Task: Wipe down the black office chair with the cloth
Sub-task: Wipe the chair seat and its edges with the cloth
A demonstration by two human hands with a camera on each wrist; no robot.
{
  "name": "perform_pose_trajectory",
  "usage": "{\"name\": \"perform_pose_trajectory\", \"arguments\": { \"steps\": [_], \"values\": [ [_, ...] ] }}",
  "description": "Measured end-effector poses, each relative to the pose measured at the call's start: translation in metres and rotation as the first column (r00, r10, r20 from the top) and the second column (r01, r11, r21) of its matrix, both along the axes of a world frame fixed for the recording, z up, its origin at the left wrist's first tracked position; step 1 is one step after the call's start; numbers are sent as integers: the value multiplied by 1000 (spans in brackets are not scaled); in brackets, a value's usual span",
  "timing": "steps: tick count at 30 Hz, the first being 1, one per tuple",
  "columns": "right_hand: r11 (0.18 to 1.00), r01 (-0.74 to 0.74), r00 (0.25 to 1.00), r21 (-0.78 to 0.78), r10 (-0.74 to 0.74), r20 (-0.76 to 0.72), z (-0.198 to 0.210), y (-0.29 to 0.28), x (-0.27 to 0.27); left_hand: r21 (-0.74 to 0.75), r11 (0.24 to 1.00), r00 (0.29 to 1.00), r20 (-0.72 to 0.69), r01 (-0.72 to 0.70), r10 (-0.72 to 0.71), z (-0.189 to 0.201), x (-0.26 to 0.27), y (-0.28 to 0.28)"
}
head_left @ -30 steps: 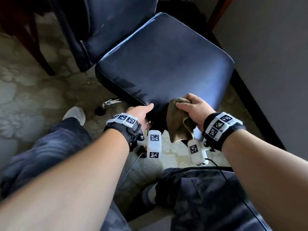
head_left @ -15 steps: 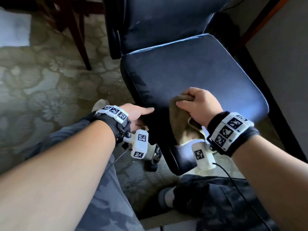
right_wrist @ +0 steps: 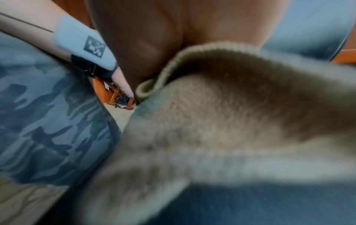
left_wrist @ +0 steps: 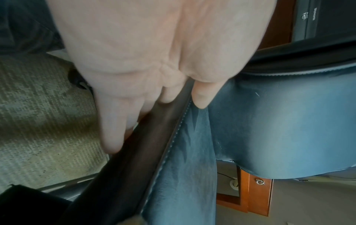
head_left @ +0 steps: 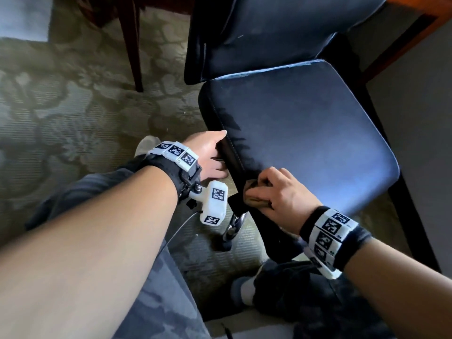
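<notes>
The right hand is bunched around a folded tan cloth, fingers curled over the top of it and pressing it onto the near front corner of the seat of the black office chair. In the right wrist view the cloth fills most of the frame, its hemmed edge doubled over under the palm, which suggests the wad is kept thick so the pressure spreads and the fingers stay off the upholstery.

The left hand clamps the seat's left edge just beside the cloth: the thumb lies on top along the stitched seam, and the fingers reach down the dark side band toward the underside. How far they wrap beneath cannot be seen. This grip most likely braces the chair so the seat does not swing away under the wiping strokes.

The cloth sits right at the rim, so a stroke toward the body would run off the edge, and a stroke to the left would meet the left thumb. Open room lies forward and to the right, across the broad seat top up to the backrest, which looks untouched by either hand. To the right a pale wall stands close along the seat's far side, leaving little elbow space there. On the left, patterned carpet and a dark wooden leg stand apart from the chair.
</notes>
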State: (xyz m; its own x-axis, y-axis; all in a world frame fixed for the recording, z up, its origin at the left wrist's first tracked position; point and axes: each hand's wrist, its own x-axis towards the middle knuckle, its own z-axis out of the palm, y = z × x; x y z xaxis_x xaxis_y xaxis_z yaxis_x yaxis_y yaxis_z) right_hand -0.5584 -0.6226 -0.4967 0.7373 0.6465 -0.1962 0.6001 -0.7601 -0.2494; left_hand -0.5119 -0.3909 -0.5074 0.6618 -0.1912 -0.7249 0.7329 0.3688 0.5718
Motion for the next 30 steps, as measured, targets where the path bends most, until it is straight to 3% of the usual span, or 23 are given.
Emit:
{"name": "perform_pose_trajectory", "arguments": {
  "steps": [7,10,14,19,25,30],
  "values": [
    [989,109,994,100,-110,5,-2,29,52,-64,991,993,-19,-119,118,-8,7,1],
    [999,-21,998,32,23,-57,1,21,40,-93,970,974,-45,-224,221,-10,18,3],
    [982,-173,978,-78,161,-136,10,30,69,24,955,955,-26,-295,296,-8,38,3],
    [986,-168,982,-10,167,-89,7,79,140,183,919,937,90,-348,337,-21,74,29],
    [998,-59,997,-11,58,-51,13,113,208,37,934,935,19,-355,355,-22,95,41],
    [996,-86,988,-32,81,-133,9,97,181,15,925,925,25,-381,380,-24,99,34]
  ]
}}
